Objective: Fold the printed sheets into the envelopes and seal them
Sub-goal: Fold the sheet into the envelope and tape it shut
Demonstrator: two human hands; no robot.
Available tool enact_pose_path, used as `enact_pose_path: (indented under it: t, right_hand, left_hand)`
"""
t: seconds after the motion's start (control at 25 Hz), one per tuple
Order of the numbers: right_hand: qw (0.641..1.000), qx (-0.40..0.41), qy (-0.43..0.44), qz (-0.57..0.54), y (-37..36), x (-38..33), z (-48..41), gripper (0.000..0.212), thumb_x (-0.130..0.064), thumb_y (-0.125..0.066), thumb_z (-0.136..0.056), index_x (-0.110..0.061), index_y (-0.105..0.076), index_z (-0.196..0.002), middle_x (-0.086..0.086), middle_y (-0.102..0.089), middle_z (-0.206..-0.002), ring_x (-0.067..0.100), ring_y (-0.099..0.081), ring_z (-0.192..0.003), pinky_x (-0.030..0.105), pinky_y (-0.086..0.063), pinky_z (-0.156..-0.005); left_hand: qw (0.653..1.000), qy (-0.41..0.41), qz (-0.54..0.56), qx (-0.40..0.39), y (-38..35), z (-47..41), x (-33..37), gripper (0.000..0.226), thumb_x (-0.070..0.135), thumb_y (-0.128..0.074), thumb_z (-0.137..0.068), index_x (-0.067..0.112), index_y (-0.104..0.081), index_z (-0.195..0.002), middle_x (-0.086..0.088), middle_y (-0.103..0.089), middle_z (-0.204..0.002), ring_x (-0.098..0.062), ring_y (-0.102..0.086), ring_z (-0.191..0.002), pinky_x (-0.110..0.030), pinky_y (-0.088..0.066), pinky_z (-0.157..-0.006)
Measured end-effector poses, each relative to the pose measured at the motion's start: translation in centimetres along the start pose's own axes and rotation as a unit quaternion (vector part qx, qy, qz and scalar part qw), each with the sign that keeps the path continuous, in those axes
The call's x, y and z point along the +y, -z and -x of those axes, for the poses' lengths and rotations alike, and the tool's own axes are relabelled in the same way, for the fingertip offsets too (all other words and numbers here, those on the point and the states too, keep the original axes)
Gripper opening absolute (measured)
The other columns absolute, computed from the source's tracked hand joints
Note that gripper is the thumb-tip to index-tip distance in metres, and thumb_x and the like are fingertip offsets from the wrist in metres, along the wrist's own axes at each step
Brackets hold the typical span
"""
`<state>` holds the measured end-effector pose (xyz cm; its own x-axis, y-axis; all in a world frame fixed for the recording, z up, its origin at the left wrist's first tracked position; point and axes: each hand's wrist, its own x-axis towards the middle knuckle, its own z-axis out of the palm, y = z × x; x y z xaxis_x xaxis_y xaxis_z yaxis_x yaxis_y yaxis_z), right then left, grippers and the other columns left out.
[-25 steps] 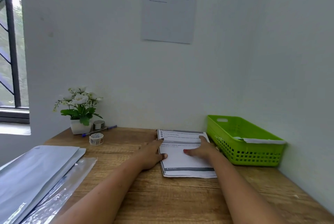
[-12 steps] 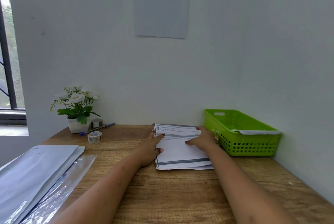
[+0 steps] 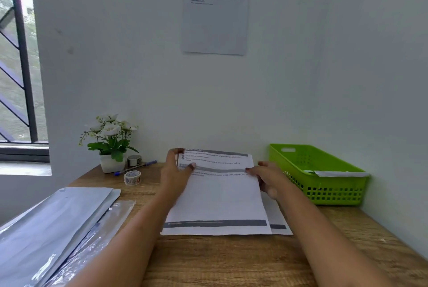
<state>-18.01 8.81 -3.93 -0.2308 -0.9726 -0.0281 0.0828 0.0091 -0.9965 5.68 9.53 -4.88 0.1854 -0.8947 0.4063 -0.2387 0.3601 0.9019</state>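
Note:
A small stack of printed sheets (image 3: 217, 203) lies in the middle of the wooden desk (image 3: 231, 261). The top sheet is lifted at its far end and shifted left, so the sheet beneath (image 3: 276, 217) shows at the right. My left hand (image 3: 177, 171) pinches the top sheet's far left corner, thumb on top. My right hand (image 3: 268, 176) holds its right edge, fingers partly under the paper. Grey plastic envelopes (image 3: 53, 224) lie stacked at the left front of the desk.
A green plastic basket (image 3: 324, 184) with a white item inside stands at the right against the wall. At the back left are a flower pot (image 3: 111, 161), two tape rolls (image 3: 132, 177) and a blue pen (image 3: 136, 167). A notice hangs on the wall.
Both hands slid from pressing flat on the stack to its far corners. The top sheet's far end has come up and shifted left off the sheet beneath.

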Motion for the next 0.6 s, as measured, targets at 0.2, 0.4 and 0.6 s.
enact_pose_path:
  t: [0.2,0.4,0.6]
  right_hand:
    - [0.994,-0.055,0.011,0.091,-1.0,-1.0,1.5,0.031,0.001,-0.063,-0.085,-0.021,-0.064,-0.107,0.0,-0.059,-0.075,0.008,-0.043,-0.053,0.02,-0.031,-0.046]
    - [0.988,-0.08,0.002,0.129,-0.7,-1.5,1.8,0.033,0.009,-0.061,-0.081,-0.014,-0.066,-0.105,-0.003,-0.059,-0.069,0.008,-0.04,-0.054,0.02,-0.028,-0.048]
    - [0.983,-0.023,0.117,0.137,-0.8,-2.1,2.1,0.067,-0.003,-0.076,-0.075,-0.026,-0.044,-0.129,0.006,-0.059,-0.108,0.017,-0.056,-0.085,0.025,-0.041,-0.06]
  left_hand:
    - [0.983,0.111,0.145,-0.025,2.7,-1.2,-0.3,0.043,0.013,-0.068,-0.085,0.019,-0.044,-0.12,-0.01,-0.066,-0.098,-0.021,-0.066,-0.072,-0.029,-0.055,-0.057]
    - [0.98,0.09,0.174,-0.04,3.4,-1.9,-0.4,0.012,0.012,-0.065,-0.087,0.007,-0.063,-0.098,-0.022,-0.069,-0.1,-0.029,-0.067,-0.077,-0.043,-0.056,-0.078]
    - [0.973,0.097,0.199,-0.07,3.4,-1.8,-0.1,0.019,-0.007,-0.054,-0.086,0.003,-0.062,-0.1,-0.013,-0.069,-0.087,-0.021,-0.067,-0.067,-0.026,-0.053,-0.053]
